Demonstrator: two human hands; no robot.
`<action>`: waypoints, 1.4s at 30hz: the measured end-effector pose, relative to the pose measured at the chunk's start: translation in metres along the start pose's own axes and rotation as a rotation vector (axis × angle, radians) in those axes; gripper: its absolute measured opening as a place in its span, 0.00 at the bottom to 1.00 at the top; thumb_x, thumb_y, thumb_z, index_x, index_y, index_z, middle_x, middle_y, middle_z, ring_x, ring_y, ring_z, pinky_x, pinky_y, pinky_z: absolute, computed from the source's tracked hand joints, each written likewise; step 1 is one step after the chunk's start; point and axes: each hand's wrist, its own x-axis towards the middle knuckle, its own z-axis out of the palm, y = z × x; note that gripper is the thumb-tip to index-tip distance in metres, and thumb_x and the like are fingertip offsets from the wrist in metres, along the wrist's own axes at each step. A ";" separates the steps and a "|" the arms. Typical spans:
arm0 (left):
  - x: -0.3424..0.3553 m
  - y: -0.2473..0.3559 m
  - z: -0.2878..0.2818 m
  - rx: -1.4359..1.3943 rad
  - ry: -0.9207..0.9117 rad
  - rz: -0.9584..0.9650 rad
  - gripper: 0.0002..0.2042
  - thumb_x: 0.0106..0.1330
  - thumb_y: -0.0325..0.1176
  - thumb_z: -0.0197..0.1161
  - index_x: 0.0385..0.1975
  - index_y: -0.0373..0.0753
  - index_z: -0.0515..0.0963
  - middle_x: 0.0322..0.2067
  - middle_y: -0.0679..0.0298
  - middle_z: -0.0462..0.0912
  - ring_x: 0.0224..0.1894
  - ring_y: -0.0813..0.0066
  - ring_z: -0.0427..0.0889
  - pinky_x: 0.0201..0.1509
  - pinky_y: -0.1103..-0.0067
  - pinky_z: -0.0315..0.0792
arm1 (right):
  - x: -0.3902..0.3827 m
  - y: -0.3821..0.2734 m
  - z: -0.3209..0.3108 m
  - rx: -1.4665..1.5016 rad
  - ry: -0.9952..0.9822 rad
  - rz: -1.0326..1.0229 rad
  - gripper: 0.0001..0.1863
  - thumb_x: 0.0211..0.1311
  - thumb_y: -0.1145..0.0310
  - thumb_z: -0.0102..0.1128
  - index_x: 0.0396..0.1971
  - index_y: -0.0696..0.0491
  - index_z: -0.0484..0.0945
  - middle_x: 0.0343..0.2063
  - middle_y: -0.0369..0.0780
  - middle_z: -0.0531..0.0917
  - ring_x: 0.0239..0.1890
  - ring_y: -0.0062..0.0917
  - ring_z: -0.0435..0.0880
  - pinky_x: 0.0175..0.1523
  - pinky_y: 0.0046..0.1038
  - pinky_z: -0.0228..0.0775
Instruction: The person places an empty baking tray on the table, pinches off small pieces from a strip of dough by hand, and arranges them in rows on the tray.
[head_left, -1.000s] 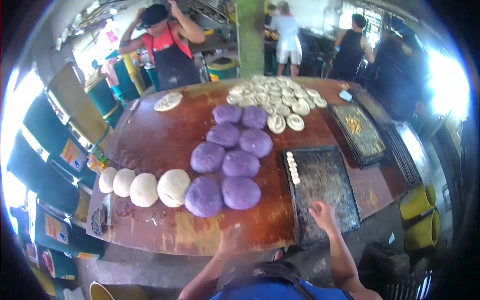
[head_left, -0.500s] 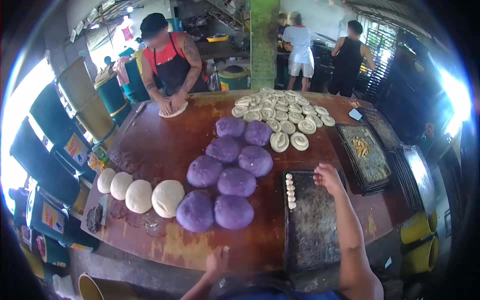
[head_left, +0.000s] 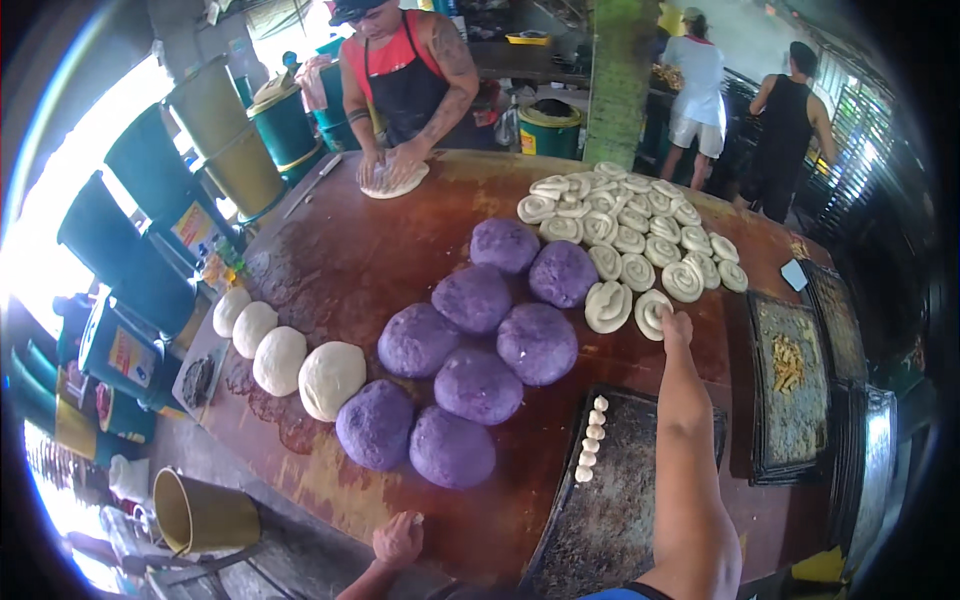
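Observation:
My right hand reaches forward with fingers closed on the edge of a coiled pale dough piece, at the near end of several similar coils. My left hand is low near the table's front edge, fingers curled; what they hold, if anything, is unclear. Between my hands and the coils lie several purple dough balls. Several plain dough balls run off to the left. Under my right forearm is a dark baking tray with a row of small white dough pieces.
A co-worker in a black apron presses flat dough at the far side of the wooden table. Stacked trays sit right. Drums line the left, near a tan bucket. Two people stand behind.
My right hand has moved from above the tray forward onto a coiled piece. The co-worker's hands came down from the head onto the flat dough. The view has shifted.

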 end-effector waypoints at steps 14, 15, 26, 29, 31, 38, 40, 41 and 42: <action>-0.011 -0.016 -0.011 -0.139 -0.011 0.043 0.07 0.61 0.34 0.57 0.37 0.43 0.78 0.33 0.61 0.82 0.33 0.60 0.83 0.33 0.68 0.77 | -0.308 -0.129 -0.115 0.561 -0.629 -0.899 0.33 0.47 0.66 0.72 0.54 0.54 0.69 0.42 0.46 0.81 0.46 0.33 0.82 0.53 0.31 0.71; -0.010 -0.017 -0.009 -0.137 -0.020 0.038 0.07 0.63 0.36 0.56 0.37 0.44 0.77 0.34 0.61 0.82 0.34 0.60 0.82 0.34 0.67 0.77 | -0.323 -0.130 -0.117 0.359 -0.678 -0.969 0.33 0.49 0.63 0.73 0.55 0.55 0.69 0.41 0.45 0.81 0.46 0.31 0.82 0.53 0.30 0.71; -0.015 -0.061 -0.015 -0.529 -0.229 0.074 0.08 0.65 0.34 0.56 0.40 0.41 0.77 0.30 0.61 0.82 0.33 0.61 0.83 0.37 0.68 0.74 | -0.458 -0.399 -0.301 -0.133 0.053 -0.956 0.39 0.51 0.68 0.61 0.66 0.51 0.59 0.38 0.54 0.82 0.40 0.41 0.83 0.44 0.36 0.76; -0.009 -0.044 -0.011 -0.688 -0.325 0.090 0.08 0.67 0.34 0.55 0.40 0.39 0.77 0.27 0.62 0.82 0.29 0.69 0.82 0.34 0.73 0.74 | -0.428 -0.427 -0.337 -1.139 0.422 -1.116 0.34 0.55 0.72 0.56 0.65 0.59 0.60 0.48 0.49 0.81 0.48 0.39 0.82 0.49 0.33 0.75; -0.017 -0.062 -0.015 -0.719 -0.311 0.055 0.09 0.69 0.35 0.53 0.41 0.39 0.78 0.25 0.62 0.81 0.26 0.74 0.81 0.31 0.75 0.73 | -0.469 -0.436 -0.335 -0.790 0.320 -1.076 0.43 0.56 0.70 0.57 0.70 0.56 0.46 0.43 0.49 0.83 0.36 0.37 0.85 0.39 0.32 0.77; -0.011 -0.067 -0.010 -0.918 -0.246 -0.065 0.10 0.71 0.34 0.52 0.41 0.36 0.77 0.23 0.67 0.79 0.24 0.83 0.75 0.27 0.81 0.70 | -0.487 -0.411 -0.324 -0.361 0.080 -0.897 0.27 0.56 0.69 0.59 0.56 0.60 0.69 0.32 0.48 0.85 0.22 0.31 0.82 0.25 0.36 0.73; -0.012 -0.062 -0.012 -0.951 -0.204 -0.091 0.09 0.71 0.33 0.52 0.41 0.36 0.77 0.23 0.67 0.79 0.24 0.84 0.74 0.27 0.83 0.69 | -0.476 -0.406 -0.322 -0.364 0.063 -0.910 0.19 0.56 0.69 0.59 0.47 0.61 0.78 0.29 0.47 0.85 0.20 0.30 0.81 0.23 0.36 0.72; -0.012 -0.055 -0.011 -0.941 -0.191 -0.093 0.09 0.71 0.32 0.52 0.41 0.36 0.77 0.23 0.67 0.79 0.23 0.85 0.74 0.27 0.83 0.69 | -0.457 -0.402 -0.320 -0.363 0.021 -0.914 0.12 0.57 0.69 0.58 0.37 0.60 0.80 0.28 0.46 0.85 0.19 0.30 0.80 0.22 0.37 0.71; -0.007 -0.049 -0.008 -0.932 -0.169 -0.097 0.09 0.71 0.32 0.52 0.41 0.36 0.77 0.23 0.67 0.79 0.23 0.85 0.74 0.26 0.83 0.68 | -0.441 -0.400 -0.320 -0.360 -0.020 -0.926 0.09 0.57 0.69 0.58 0.27 0.60 0.81 0.26 0.45 0.84 0.19 0.31 0.80 0.21 0.37 0.70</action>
